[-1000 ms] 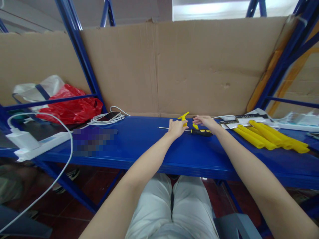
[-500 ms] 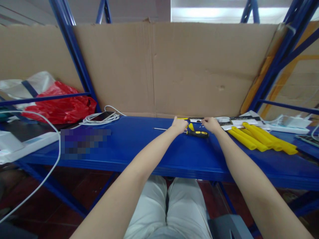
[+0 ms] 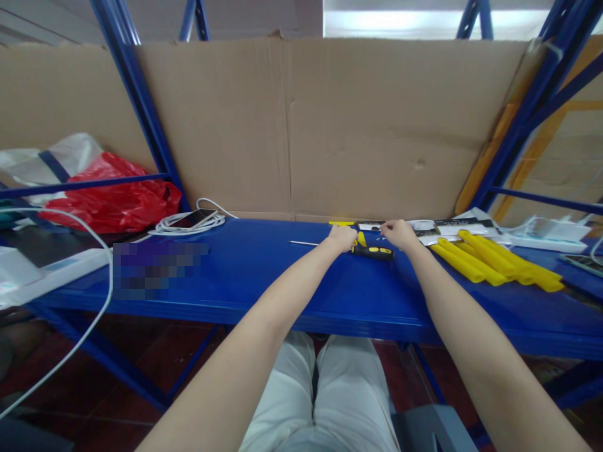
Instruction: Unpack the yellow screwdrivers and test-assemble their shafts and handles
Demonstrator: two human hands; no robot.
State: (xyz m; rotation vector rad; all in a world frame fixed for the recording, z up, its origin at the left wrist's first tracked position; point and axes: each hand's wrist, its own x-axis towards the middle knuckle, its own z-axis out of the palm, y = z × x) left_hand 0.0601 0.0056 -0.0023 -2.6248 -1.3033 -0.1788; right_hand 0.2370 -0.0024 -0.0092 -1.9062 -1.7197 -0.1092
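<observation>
A screwdriver with a black and yellow handle (image 3: 374, 252) lies on the blue table, its thin shaft pointing left and passing behind my left forearm. My left hand (image 3: 342, 237) is closed just left of a small yellow piece (image 3: 362, 238); what its fingers hold, if anything, is hidden. Opposite it, my right hand (image 3: 396, 233) has its fingers pinched together above small specks, and I cannot make out what is in them. Behind both hands lies a long black and yellow item (image 3: 368, 226). Black and white packaging (image 3: 426, 233) sits right of my right hand.
Several yellow tubes (image 3: 499, 260) lie at the right of the blue table (image 3: 254, 276). A coiled white cable (image 3: 188, 225) with a phone and a red plastic bag (image 3: 120, 194) are at the left. Cardboard (image 3: 358, 125) walls off the back between blue posts.
My left hand has shifted slightly right and down, uncovering the yellow end of the item behind it. My right hand stays almost in place.
</observation>
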